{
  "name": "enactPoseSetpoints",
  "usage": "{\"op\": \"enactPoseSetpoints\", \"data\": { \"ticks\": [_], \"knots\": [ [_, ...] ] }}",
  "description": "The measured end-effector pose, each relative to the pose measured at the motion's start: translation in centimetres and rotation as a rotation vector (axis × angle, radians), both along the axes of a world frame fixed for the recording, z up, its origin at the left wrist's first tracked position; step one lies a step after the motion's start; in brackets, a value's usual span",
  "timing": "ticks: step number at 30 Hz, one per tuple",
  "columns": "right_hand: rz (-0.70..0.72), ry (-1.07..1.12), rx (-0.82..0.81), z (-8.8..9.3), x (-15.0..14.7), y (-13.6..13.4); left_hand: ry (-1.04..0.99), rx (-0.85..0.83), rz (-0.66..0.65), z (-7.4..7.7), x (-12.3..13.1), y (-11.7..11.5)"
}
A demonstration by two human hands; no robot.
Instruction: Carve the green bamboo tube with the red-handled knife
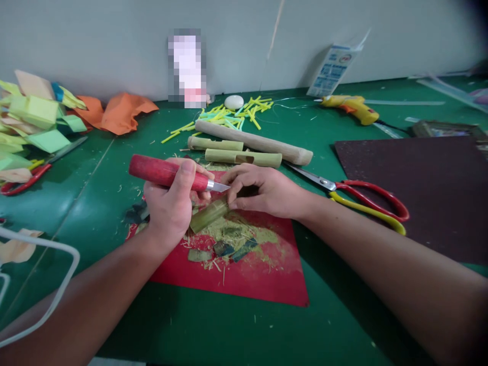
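My left hand (pixel 171 203) is wrapped round a knife (pixel 162 172) with a thick red handle and a short pointed blade. The blade points right, its tip close to the fingers of my right hand (pixel 263 190). Those fingers are bent round the far end of a short green bamboo tube (pixel 209 214), which lies tilted over a red mat (pixel 274 284); that end is partly hidden by the hand. Shavings and dark bark-like scraps (pixel 244 250) are scattered on the mat. Just behind my hands lie a bamboo tube with a cut slot (pixel 244 157) and another cut bamboo piece (pixel 215 144).
A wooden stick (pixel 255 141) lies behind the tubes, near yellow-green straw pieces (pixel 251 109). To the right are scissors (pixel 366 198), a dark board (pixel 415 188) and a yellow glue gun (pixel 353 108). Folded papers (pixel 36 112) and orange paper (pixel 122 113) sit left.
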State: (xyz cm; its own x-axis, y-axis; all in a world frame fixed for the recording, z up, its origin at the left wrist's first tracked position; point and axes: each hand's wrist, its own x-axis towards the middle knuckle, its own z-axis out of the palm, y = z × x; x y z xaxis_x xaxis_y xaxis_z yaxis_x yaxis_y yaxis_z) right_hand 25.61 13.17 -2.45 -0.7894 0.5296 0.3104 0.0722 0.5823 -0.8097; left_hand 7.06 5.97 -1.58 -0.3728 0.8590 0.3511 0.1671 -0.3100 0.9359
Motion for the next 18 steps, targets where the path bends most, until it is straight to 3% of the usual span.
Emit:
{"op": "enactPoseSetpoints", "data": {
  "ticks": [8,18],
  "knots": [
    [-0.052,0.097,-0.244,-0.11,0.16,0.23,-0.028,0.031,-0.041,-0.42,-0.13,0.05],
    [-0.152,0.127,-0.320,-0.42,-0.10,0.29,-0.025,-0.004,-0.053,-0.41,-0.11,0.00]
  ]
}}
